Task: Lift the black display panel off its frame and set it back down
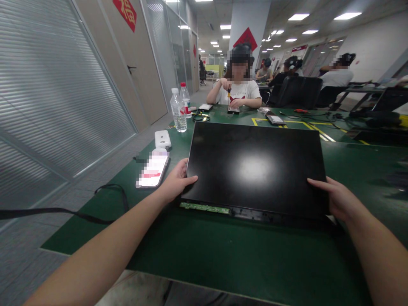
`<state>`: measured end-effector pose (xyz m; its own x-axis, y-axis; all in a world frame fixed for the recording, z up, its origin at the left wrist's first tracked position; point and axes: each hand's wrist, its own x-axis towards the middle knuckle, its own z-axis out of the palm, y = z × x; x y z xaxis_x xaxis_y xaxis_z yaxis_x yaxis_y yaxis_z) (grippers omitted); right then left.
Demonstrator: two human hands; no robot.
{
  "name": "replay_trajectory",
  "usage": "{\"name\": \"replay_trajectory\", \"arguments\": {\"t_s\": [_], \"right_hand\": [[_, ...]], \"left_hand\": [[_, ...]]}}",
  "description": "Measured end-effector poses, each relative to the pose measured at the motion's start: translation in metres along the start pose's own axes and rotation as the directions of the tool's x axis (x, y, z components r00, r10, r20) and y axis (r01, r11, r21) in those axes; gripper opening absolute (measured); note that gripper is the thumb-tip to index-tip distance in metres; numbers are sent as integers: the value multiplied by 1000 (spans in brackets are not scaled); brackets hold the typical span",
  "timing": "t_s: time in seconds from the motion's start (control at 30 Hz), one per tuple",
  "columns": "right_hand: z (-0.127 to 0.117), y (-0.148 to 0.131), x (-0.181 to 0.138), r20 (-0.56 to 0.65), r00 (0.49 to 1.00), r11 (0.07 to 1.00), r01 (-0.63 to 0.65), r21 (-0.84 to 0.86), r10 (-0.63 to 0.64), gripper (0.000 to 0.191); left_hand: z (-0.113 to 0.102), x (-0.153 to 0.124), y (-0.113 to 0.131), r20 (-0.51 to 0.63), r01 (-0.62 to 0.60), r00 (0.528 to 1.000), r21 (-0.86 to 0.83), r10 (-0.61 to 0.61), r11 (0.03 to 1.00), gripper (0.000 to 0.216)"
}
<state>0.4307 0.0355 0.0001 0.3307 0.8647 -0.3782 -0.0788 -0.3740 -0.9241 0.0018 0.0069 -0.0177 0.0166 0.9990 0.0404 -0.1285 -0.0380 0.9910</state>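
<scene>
A black LCD screen panel (255, 168) is held up, tilted, over the green table (204, 255). My left hand (177, 180) grips its left edge, thumb on the front face and fingers behind. On the right edge, my right hand (342, 197) holds it the same way, thumb across the front. Along the panel's lower edge runs a narrow green circuit board (204, 208), and a dark strip continues to its right. A bright reflection lies on the middle of the screen. The panel's back and most of my fingers are hidden.
Left of the panel lie a lit phone (154, 169) and a white power bank (162, 139). Two plastic bottles (179, 111) stand behind them. A black strap (57, 212) crosses the table's left edge. Opposite, a person (237, 91) works with a screwdriver (228, 95) on a small device.
</scene>
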Motion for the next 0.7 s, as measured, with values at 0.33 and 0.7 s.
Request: {"name": "replay_trajectory", "arguments": {"t_s": [0.33, 0.7], "right_hand": [[3, -3, -5, -4, 1000, 1000, -8, 17, 8, 28], [4, -4, -5, -10, 1000, 1000, -1, -2, 1, 27]], "left_hand": [[1, 0, 2, -4, 2, 1000, -8, -2, 1000, 64], [1, 1, 1, 11, 5, 1000, -15, -5, 1000, 68]]}}
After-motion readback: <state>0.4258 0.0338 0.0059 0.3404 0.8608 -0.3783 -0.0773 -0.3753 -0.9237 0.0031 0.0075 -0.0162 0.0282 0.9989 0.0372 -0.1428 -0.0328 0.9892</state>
